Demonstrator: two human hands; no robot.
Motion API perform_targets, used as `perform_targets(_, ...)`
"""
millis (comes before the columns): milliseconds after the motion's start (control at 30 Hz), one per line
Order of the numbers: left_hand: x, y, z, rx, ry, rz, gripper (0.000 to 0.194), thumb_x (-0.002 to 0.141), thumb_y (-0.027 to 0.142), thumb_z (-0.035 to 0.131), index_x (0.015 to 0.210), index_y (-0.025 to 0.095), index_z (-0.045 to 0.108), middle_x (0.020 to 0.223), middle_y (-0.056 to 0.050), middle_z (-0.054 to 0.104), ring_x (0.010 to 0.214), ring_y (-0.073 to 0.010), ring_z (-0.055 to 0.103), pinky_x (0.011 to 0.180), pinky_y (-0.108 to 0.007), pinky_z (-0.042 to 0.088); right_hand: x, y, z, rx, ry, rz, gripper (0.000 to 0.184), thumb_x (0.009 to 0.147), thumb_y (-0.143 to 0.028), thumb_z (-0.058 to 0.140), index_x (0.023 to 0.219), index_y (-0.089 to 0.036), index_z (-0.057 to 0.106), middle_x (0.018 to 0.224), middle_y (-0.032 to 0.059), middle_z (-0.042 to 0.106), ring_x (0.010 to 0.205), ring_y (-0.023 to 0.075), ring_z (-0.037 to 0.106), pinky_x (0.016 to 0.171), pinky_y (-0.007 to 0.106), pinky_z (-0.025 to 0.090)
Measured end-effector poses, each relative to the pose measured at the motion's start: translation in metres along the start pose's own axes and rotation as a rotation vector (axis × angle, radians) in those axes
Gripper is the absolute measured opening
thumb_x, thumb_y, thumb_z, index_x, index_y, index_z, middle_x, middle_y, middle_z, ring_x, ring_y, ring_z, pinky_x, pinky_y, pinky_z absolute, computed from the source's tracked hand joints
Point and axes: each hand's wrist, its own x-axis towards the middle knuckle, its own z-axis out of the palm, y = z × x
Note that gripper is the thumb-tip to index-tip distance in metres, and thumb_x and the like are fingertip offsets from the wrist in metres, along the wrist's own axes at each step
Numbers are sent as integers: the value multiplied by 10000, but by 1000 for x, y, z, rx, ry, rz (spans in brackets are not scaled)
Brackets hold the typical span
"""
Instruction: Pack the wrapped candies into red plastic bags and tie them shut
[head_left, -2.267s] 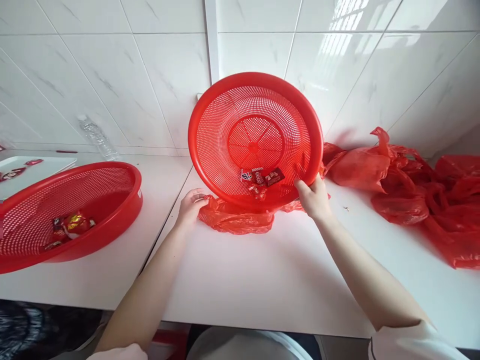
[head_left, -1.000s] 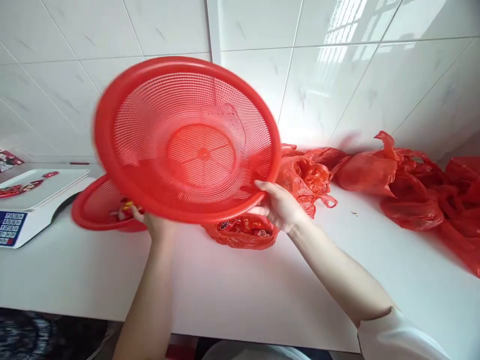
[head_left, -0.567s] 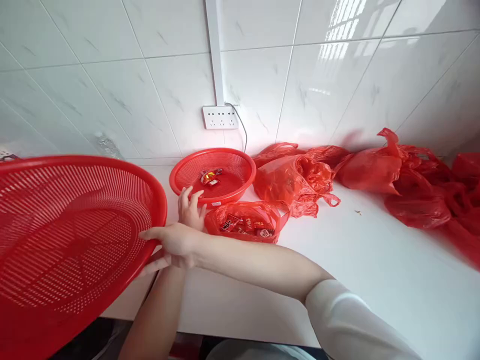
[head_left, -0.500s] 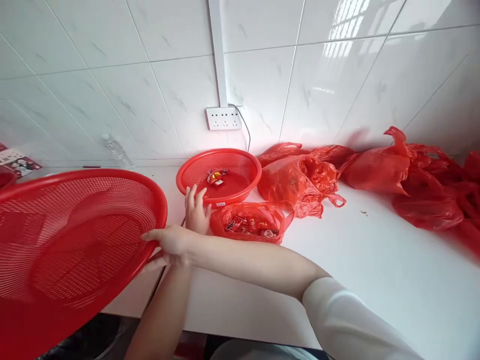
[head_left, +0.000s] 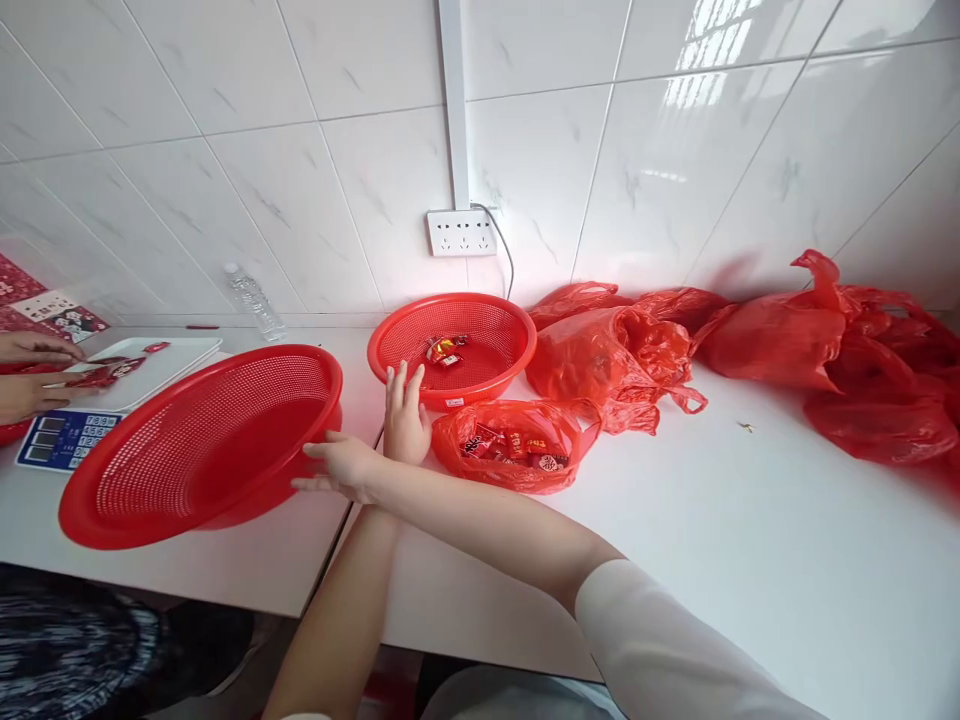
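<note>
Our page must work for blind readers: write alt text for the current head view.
Crossed forearms reach over a white table: the right hand beside a large red basket, the left hand near a smaller basket and an open red bag of small packets.

Large red basket [head_left: 202,440], one, on the left table; our right hand [head_left: 349,467], fingers extended, crosses over our left forearm to its right edge, contact unclear. Small red basket [head_left: 454,300], one, near the wall, holding a few wrapped sweets [head_left: 445,350]. Our left hand [head_left: 407,418], fingers raised, between the baskets, beside an open red bag [head_left: 514,475] of packets [head_left: 517,445]. We list further red bags [head_left: 780,335] along the wall, right; a clear bottle [head_left: 255,300]; a co-worker's hands [head_left: 34,395] at a white tray [head_left: 172,365], far left.
</note>
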Motion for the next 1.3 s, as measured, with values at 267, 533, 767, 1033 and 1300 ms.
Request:
perform_targets(267,5,28,-30,27,91,-56,245,864,147,473,1021,181,659,990,-64,677,968,-206,641,869,-310,497,-153,-97,-49,-1023,-152,-321,304,955,-313,541,1197,-186,675,1145,55,699,1052,192,655,981,329,476)
perform_targets(533,-1,69,-28,170,-254,-220,254,835,442,610,729,212,623,697,-19,641,679,-194,576,627,-304,376,-245,-160,-159,-1784,879,304,687,734,-302,777,1358,-130,547,1237,212,646,1128,399,607,931,560,461)
perform_targets(767,35,66,-49,-1044,190,-631,250,702,381,777,820,174,703,892,-27,709,843,-156,641,735,-246,491,-292,-198,-186,-1121,774,-238,81,815,-272,676,837,-195,692,714,40,695,603,169,667,531,293,550)
perform_targets(1033,80,103,-80,-1375,164,-450,177,792,362,735,858,220,653,1090,-46,703,1096,-237,646,952,-371,522,-277,-192,-181,-852,954,-1052,207,861,-360,704,998,-222,634,904,30,674,853,155,685,770,299,579)
perform_targets(1300,63,158,-39,-1055,-740,-134,434,758,237,776,1161,275,620,778,36,557,641,-89,510,704,-271,488,-261,-175,-133,-1195,343,-1006,157,942,-196,578,1071,-248,653,1015,27,713,972,184,661,932,397,524)
